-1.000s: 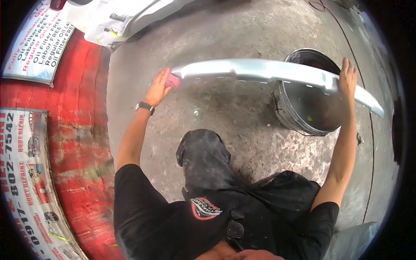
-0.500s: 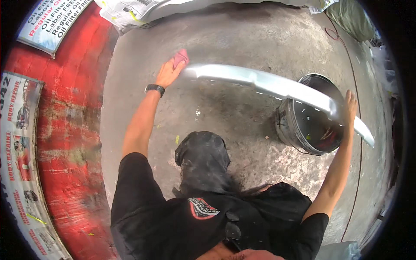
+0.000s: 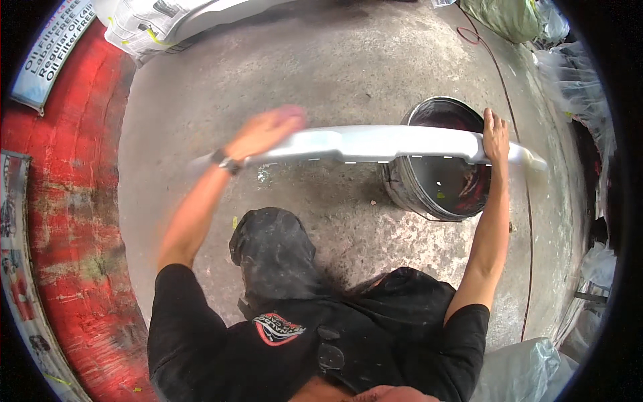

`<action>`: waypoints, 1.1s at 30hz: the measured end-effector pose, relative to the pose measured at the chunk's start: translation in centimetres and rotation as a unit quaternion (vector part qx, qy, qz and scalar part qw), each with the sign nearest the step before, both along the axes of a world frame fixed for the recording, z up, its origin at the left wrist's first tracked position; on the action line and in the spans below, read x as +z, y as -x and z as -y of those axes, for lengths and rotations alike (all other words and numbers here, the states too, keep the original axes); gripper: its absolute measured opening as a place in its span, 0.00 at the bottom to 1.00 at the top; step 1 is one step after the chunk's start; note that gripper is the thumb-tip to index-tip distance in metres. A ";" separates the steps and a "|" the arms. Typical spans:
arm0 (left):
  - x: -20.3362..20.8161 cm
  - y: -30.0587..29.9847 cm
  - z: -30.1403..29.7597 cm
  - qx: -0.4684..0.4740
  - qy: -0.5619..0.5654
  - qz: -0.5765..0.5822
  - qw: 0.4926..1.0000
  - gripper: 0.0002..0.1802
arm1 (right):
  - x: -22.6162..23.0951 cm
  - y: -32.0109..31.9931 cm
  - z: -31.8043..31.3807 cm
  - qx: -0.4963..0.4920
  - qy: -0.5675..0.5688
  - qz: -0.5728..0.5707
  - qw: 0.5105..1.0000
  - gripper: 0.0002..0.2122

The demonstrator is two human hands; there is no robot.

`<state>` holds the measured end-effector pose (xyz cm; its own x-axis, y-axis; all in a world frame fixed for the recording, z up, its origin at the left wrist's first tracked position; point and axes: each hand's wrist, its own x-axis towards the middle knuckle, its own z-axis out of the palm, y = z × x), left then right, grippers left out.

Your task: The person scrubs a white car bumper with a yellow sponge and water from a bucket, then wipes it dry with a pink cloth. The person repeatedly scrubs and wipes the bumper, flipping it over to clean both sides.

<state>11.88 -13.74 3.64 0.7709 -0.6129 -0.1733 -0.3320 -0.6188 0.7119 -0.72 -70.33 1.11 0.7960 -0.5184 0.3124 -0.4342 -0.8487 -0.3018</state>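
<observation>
A long, curved silver car spoiler or trim piece point(image 3: 382, 142) is held in front of me, roughly level and partly over the bucket. My right hand point(image 3: 496, 136) is closed around it near its right end. On its left part lies my left hand point(image 3: 258, 136), blurred by motion, with a pink cloth point(image 3: 292, 115) in its fingers. Beneath the piece, to the right, stands a black bucket point(image 3: 396, 184) with dark liquid inside. The far left end of the piece is smeared and partly hidden by my left wrist.
The floor is worn concrete point(image 3: 321, 201). A red wall point(image 3: 74, 221) with posters runs along the left. Newspaper-covered objects point(image 3: 144, 30) sit at the back left. A thin dark hose point(image 3: 509, 100) crosses the right, with plastic sheeting point(image 3: 576, 80) beyond and a plastic bag point(image 3: 526, 372) near my right elbow.
The silver piece has swung from slanting down at the right to nearly level. My left hand with the cloth has moved from its left tip onto its surface. The whole view has shifted.
</observation>
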 end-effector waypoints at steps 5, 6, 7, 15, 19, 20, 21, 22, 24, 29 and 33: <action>0.3 4.1 16.7 -0.083 0.153 0.137 0.975 0.38 | -0.9 -1.3 1.2 0.041 0.081 -0.042 0.995 0.27; 1.8 5.3 18.5 -0.090 0.059 0.110 0.988 0.42 | -1.5 -1.6 1.2 0.064 0.102 -0.053 0.991 0.25; 0.7 5.4 18.7 -0.109 0.038 0.205 0.972 0.43 | -1.6 -2.8 -0.6 0.059 0.102 -0.087 0.989 0.21; -2.0 3.8 5.4 -0.009 -0.051 0.207 0.977 0.32 | -6.5 -2.1 7.3 0.076 0.141 0.007 0.987 0.30; -4.0 2.7 -8.1 0.044 -0.018 0.267 0.963 0.32 | -4.3 -1.9 6.9 0.057 0.117 0.000 0.992 0.32; -3.3 3.2 -10.6 0.088 -0.027 0.219 0.971 0.32 | -4.0 -1.4 7.2 0.068 0.129 -0.004 0.989 0.33; -2.5 3.5 -12.7 0.131 -0.035 0.173 0.976 0.32 | -3.5 -1.0 7.6 0.079 0.143 -0.007 0.987 0.33; -3.1 3.5 -15.4 0.170 -0.058 0.163 0.970 0.32 | -3.1 -1.2 7.6 0.094 0.153 -0.008 0.984 0.34; -5.2 3.8 -20.5 0.259 -0.104 0.144 0.949 0.33 | -3.1 -2.8 4.0 0.019 0.023 0.008 1.000 0.35; -10.2 3.4 -22.4 0.506 0.096 0.056 0.856 0.34 | -2.1 -2.0 5.6 0.028 0.036 0.000 0.999 0.37; -14.4 3.7 -22.4 0.611 0.296 0.195 0.708 0.31 | -2.9 -3.0 4.4 0.037 0.025 -0.033 0.998 0.36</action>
<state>8.17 8.71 -10.77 0.7064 0.6770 0.2067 -0.0484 -0.2452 0.9683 2.28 -74.77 -1.81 0.8511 -0.4430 0.2818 -0.3877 -0.8922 -0.2315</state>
